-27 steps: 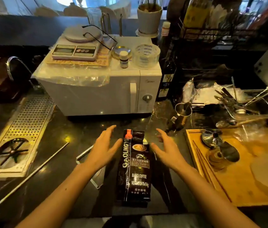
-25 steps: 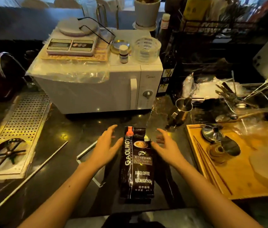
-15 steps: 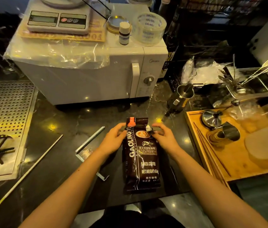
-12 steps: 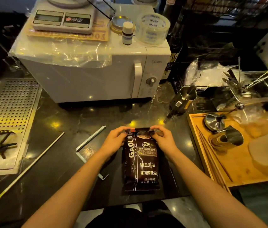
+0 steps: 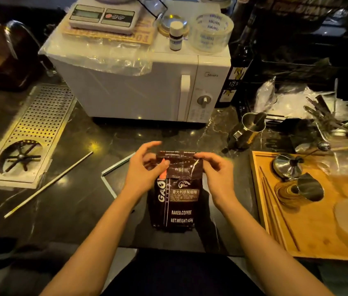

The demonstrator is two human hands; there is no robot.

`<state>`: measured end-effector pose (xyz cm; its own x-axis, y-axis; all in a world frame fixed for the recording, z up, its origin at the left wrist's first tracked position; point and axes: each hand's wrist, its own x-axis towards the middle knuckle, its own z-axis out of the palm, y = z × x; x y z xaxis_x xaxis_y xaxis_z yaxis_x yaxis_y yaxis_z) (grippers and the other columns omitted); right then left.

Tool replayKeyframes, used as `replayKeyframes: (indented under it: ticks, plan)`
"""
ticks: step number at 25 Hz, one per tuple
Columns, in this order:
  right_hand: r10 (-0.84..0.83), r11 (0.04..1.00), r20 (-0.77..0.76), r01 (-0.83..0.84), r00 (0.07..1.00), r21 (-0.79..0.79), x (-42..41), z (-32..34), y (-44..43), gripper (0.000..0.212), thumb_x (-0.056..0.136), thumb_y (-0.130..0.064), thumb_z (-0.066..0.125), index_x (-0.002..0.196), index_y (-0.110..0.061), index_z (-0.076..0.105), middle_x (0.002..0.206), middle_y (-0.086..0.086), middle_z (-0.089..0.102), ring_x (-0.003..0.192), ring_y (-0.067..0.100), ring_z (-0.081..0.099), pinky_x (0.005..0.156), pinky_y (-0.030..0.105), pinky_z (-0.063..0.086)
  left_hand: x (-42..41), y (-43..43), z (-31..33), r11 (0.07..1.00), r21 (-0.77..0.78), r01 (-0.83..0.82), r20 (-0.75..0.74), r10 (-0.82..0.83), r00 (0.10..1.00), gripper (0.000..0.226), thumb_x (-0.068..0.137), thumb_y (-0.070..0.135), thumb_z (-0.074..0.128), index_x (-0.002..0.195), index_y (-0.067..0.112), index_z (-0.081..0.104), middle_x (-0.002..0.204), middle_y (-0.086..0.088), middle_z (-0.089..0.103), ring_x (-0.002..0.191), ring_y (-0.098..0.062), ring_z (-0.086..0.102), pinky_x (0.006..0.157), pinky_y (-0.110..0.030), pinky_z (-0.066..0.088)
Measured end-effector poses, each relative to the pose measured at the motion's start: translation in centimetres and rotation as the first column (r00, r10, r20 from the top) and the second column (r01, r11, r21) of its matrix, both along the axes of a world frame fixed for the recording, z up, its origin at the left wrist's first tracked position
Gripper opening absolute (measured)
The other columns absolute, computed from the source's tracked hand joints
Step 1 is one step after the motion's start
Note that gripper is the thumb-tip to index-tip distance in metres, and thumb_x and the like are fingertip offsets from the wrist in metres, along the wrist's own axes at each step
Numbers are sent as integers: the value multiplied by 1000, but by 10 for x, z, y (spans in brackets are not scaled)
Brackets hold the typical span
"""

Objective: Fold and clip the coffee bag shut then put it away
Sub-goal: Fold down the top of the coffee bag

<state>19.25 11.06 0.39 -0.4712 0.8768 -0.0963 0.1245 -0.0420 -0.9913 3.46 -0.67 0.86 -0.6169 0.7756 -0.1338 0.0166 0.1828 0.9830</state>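
A dark coffee bag (image 5: 177, 201) with white lettering lies flat on the black counter near the front edge. Its top flap is bent over toward me, showing the back of the foil. My left hand (image 5: 145, 169) pinches the flap's left corner with thumb on top. My right hand (image 5: 215, 171) pinches the right corner. A pale metal clip bar (image 5: 115, 167) lies on the counter just left of the bag, partly hidden by my left wrist.
A white microwave (image 5: 147, 88) stands behind the bag, with a scale (image 5: 104, 16) and tape roll (image 5: 211, 32) on top. A wooden tray (image 5: 310, 227) with metal cups sits at right. A perforated drip tray (image 5: 30, 135) and a thin white rod (image 5: 49, 184) lie at left.
Both hands closed in from either side of the bag, took hold of its top corners and bent the top flap over toward me. The camera tilted down.
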Motion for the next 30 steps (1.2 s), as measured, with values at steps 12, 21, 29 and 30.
replayKeyframes:
  ticks: [12,21,29,30]
  plan:
    - [122,876,136,-171,983,452,26,8,-37,29,85,-10,71,105,-25,56,96,-17,56,91,-4,55,78,10,41,40,-16,25,980,0,199,-633,-154,759,17,76,27,69,90,18,69,83,5,64,80,-13,60,71,-28,49]
    - [-2,903,68,-27,998,428,-2,-9,-28,23,88,-10,65,102,-23,53,97,-18,61,92,0,60,79,18,48,46,8,-8,976,191,-104,-228,147,963,14,84,15,73,91,21,64,96,7,69,96,-7,65,86,-22,48]
    - [-155,912,33,130,987,390,-31,-19,-29,27,92,-45,54,111,-33,41,91,-11,60,81,9,63,70,32,53,54,28,-19,921,209,-327,-194,367,910,25,89,43,63,81,22,53,69,22,60,62,0,56,57,-12,44]
    - [-187,907,62,148,980,395,-37,-18,-28,32,89,-51,55,109,-30,41,90,-11,59,80,9,62,70,30,52,52,31,-21,914,214,-346,-186,386,904,25,90,42,63,81,20,54,66,19,59,61,0,55,56,-12,44]
